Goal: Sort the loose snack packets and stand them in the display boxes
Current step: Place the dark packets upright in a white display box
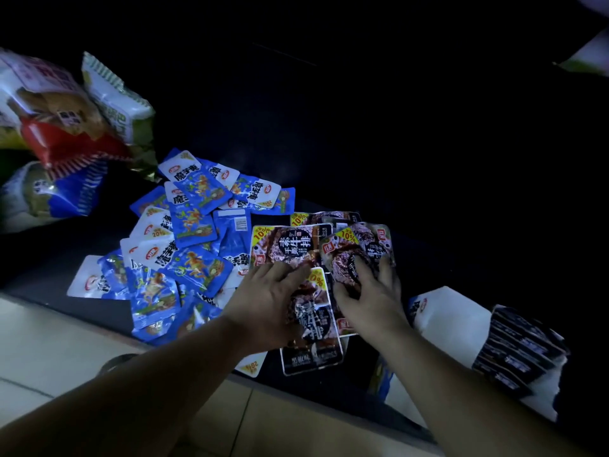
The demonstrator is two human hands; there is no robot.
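Hemmed at dark surface's (428,192) near edge: blue packets (194,225) left, display box (448,318) right.
Pressed brown packets (286,245) with spread left hand (270,301) and right hand (369,291), gripping nothing; lengthwise near-to-far between them.

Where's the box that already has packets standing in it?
In the head view the display box sits at the lower right, just right of the right hand, with dark packets standing inside it.

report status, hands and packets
Left hand, right hand both pressing dark brown foil packets. Blue plastic packets heaped left, unsorted. White cardboard box right, part filled.
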